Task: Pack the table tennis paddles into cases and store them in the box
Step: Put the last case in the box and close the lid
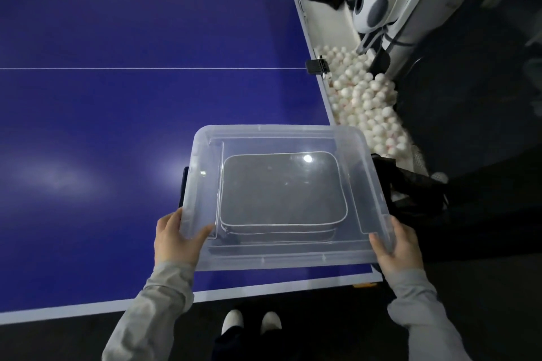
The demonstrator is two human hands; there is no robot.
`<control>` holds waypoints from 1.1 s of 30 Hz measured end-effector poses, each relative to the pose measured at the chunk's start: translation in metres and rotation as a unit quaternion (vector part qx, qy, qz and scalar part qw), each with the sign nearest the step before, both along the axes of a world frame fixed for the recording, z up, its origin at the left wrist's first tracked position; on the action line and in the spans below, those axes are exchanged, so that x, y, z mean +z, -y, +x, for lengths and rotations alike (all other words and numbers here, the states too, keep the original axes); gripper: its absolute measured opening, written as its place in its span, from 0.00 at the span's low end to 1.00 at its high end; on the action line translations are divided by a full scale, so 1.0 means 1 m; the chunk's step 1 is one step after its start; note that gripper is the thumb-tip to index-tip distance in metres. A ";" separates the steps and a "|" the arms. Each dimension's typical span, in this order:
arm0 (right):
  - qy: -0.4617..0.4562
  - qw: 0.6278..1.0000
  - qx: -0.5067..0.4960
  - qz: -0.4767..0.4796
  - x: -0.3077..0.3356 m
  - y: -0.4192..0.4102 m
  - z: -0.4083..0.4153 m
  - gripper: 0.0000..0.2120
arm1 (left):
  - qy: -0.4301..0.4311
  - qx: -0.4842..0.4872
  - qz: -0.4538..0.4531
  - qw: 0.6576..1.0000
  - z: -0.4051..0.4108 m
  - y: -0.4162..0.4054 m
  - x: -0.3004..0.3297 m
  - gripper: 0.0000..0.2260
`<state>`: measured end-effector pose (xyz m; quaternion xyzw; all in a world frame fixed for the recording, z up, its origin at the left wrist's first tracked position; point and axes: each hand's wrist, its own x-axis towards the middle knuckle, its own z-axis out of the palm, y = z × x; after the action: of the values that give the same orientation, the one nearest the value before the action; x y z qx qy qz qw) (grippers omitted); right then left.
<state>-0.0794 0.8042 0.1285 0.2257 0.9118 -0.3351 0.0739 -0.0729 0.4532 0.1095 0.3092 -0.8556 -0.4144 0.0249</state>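
Note:
A clear plastic lid covers the storage box at the near right corner of the blue table. Through the lid I see a dark paddle case with light piping, and the edge of a second case shows beneath it. My left hand grips the lid's near left corner, thumb on top. My right hand grips the near right corner the same way. A dark latch shows on the box's left side.
A net catcher full of several white balls hangs off the table's right end, with a white ball machine behind it. A black clamp sits on the table edge. A dark bag lies right of the box.

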 end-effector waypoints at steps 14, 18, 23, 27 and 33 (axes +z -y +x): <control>0.039 0.999 -0.023 -0.026 0.008 -0.013 -0.090 0.29 | 0.051 0.055 0.104 0.992 -0.042 0.039 -0.003 0.41; 0.085 0.996 -0.011 -0.015 -0.004 -0.007 -0.112 0.36 | 0.105 0.052 0.189 0.975 -0.063 0.040 -0.004 0.46; 0.119 0.983 -0.094 -0.102 -0.016 -0.014 -0.111 0.42 | 0.166 0.063 0.226 0.958 -0.062 0.038 -0.008 0.39; 0.078 0.990 -0.101 -0.056 -0.017 -0.013 -0.106 0.42 | 0.117 0.064 0.142 0.981 -0.058 0.033 -0.001 0.20; -0.022 0.993 -0.075 0.091 -0.016 0.001 -0.098 0.37 | 0.032 0.039 -0.059 0.997 -0.053 0.014 0.004 0.22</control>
<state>-0.1775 0.8034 0.1120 0.2915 0.9204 -0.2606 0.0073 -0.1257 0.4397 0.1137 0.3530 -0.8663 -0.3519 0.0320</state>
